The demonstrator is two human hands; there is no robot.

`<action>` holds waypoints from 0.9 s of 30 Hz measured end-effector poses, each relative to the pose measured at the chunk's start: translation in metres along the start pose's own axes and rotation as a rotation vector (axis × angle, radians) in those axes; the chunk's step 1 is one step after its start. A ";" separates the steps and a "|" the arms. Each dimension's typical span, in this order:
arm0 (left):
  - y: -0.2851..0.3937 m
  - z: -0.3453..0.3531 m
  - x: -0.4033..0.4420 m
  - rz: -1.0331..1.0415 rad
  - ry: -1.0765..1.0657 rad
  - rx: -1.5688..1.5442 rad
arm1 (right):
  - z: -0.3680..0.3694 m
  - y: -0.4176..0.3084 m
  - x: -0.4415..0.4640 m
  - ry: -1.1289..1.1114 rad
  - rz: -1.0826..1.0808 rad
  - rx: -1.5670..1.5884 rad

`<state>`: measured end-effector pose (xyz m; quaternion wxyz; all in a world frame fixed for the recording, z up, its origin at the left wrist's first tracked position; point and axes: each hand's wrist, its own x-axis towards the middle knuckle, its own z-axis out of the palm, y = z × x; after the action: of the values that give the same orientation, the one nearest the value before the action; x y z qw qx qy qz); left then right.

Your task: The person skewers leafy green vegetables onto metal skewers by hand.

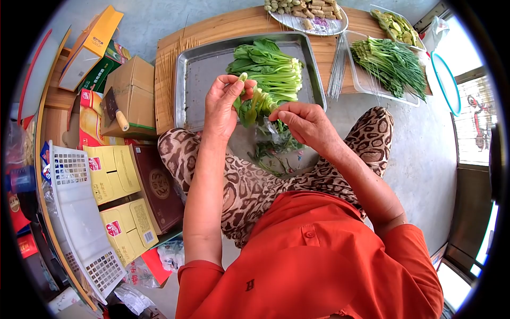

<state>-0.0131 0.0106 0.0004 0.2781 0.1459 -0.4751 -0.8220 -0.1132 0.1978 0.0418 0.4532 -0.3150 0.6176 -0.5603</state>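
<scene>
My left hand (pixel 222 106) is closed, its thumb and fingers pinching a pale green vegetable stem. Several leafy greens (pixel 258 102) are bunched between my two hands, over the near edge of a metal tray (pixel 183 101). My right hand (pixel 305 123) is closed too, its thumb and forefinger pressed together at the right end of these greens. What lies inside that pinch is hidden. Just beyond, a pile of leafy greens (pixel 268 69) lies in the tray, leaves to the left and pale stems to the right.
Thin wooden skewers (pixel 169 87) lie left of the tray, metal skewers (pixel 338 66) to its right. A plastic tray holds long green vegetables (pixel 390 64). A plate (pixel 340 26) of food stands behind. A knife (pixel 114 109) rests by a cardboard box (pixel 133 87). Trimmings lie below my hands.
</scene>
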 end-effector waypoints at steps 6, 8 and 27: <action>0.001 -0.002 -0.001 -0.004 -0.018 0.049 | 0.000 0.000 0.000 -0.011 -0.007 0.010; 0.001 -0.003 -0.001 0.001 -0.015 0.061 | 0.000 0.000 0.000 -0.012 -0.008 0.009; 0.008 0.007 -0.003 -0.031 -0.250 0.000 | 0.000 -0.009 0.007 -0.065 0.046 0.148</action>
<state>-0.0113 0.0137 0.0109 0.2038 0.0495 -0.5038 -0.8380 -0.1166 0.1901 0.0495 0.5078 -0.2843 0.5667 -0.5833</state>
